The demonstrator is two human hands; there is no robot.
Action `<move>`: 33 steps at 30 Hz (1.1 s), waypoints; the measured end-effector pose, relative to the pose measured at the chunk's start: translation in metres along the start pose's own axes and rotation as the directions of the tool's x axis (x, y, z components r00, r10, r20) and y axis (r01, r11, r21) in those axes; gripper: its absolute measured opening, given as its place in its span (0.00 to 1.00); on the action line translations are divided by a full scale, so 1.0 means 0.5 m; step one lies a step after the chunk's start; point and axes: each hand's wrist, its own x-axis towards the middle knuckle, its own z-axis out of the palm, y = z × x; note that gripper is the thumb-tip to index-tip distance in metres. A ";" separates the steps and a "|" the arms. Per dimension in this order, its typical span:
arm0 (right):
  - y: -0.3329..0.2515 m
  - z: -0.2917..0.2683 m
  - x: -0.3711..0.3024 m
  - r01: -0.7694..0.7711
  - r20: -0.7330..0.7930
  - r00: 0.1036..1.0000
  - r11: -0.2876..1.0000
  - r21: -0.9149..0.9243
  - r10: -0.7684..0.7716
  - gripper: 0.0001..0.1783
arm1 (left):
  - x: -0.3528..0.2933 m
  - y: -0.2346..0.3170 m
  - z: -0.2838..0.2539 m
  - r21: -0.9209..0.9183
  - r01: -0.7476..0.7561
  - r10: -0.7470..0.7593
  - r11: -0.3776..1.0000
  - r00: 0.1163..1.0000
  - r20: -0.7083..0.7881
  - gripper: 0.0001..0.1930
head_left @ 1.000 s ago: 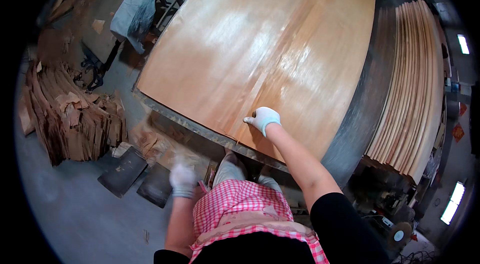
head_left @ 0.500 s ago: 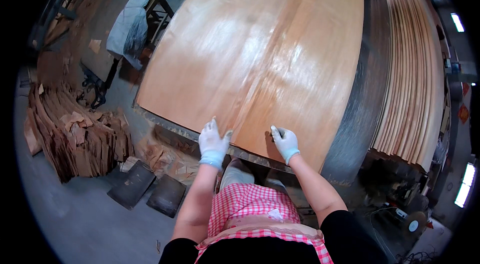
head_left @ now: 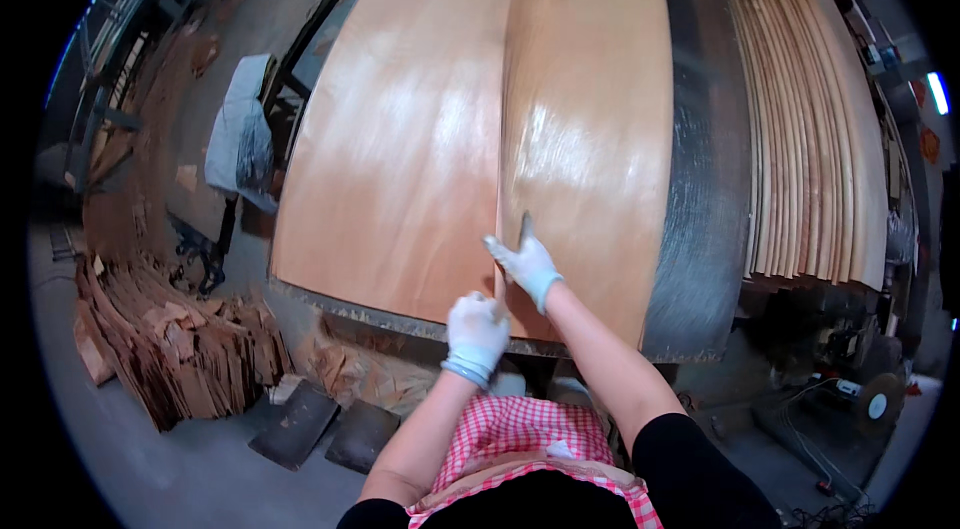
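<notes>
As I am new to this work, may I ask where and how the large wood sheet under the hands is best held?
The wood sheet is probably best pinched along its near edge, coming from the person's side: it lies broad and flat, and this edge runs along the bench rim, close to the left hand.

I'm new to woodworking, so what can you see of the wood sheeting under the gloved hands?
Broad, tan to reddish-brown, the wood sheeting shines in patches. It lies on a dark surface, with a lengthwise seam or edge near its middle. The left hand and right hand seem to touch it there, toward the near end.
</notes>
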 end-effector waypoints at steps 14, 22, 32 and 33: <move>0.011 -0.566 0.007 -0.411 0.424 0.861 0.876 0.253 0.282 0.19 | -0.021 0.134 0.032 -0.471 0.116 -0.073 0.875 0.991 0.110 0.24; 0.222 -0.868 -0.051 -0.448 0.347 0.892 0.678 0.583 0.291 0.19 | -0.012 0.052 0.168 -0.386 0.285 -0.293 0.878 0.955 0.037 0.21; 0.568 -0.981 -0.008 -0.480 0.275 0.868 0.562 0.673 0.412 0.23 | 0.057 0.186 0.243 -0.011 0.087 -0.088 0.996 0.992 -0.090 0.24; 0.633 -0.993 -0.005 -0.461 0.220 0.871 0.577 0.675 0.439 0.24 | 0.067 0.200 0.255 0.035 0.053 -0.051 0.998 0.996 -0.073 0.26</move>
